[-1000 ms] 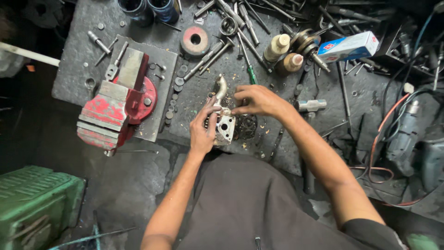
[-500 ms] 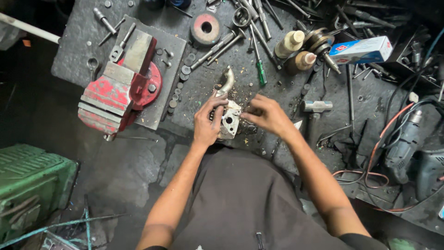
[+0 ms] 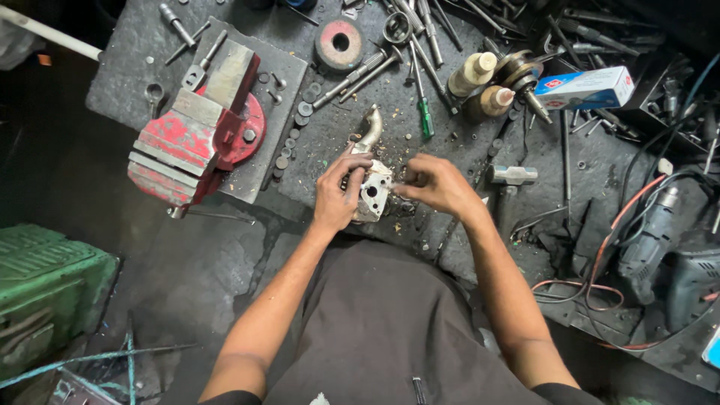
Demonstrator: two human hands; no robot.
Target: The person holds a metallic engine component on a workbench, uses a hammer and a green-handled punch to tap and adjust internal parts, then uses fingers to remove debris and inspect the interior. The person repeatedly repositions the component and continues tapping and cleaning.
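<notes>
My left hand (image 3: 337, 193) grips a pale metal housing (image 3: 373, 193) with holes in its flat face, held just above the near edge of a dark workbench (image 3: 330, 135). A curved metal pipe (image 3: 367, 129) rises from the housing toward the back. My right hand (image 3: 435, 184) is at the housing's right side, fingertips pinched against its edge; whether it holds a small piece is hidden by the fingers.
A red bench vise (image 3: 196, 135) sits at the left. A green-handled screwdriver (image 3: 424, 112), a grinding disc (image 3: 340, 43), two bottles (image 3: 480, 82), a blue and white box (image 3: 585, 88), a hammer (image 3: 511, 175) and several loose tools cover the bench. A power drill (image 3: 652, 232) lies right; a green crate (image 3: 45, 285) stands lower left.
My right hand has drawn back from the bench behind the housing to the housing's right side. My left hand keeps its grip. The view has shifted slightly.
</notes>
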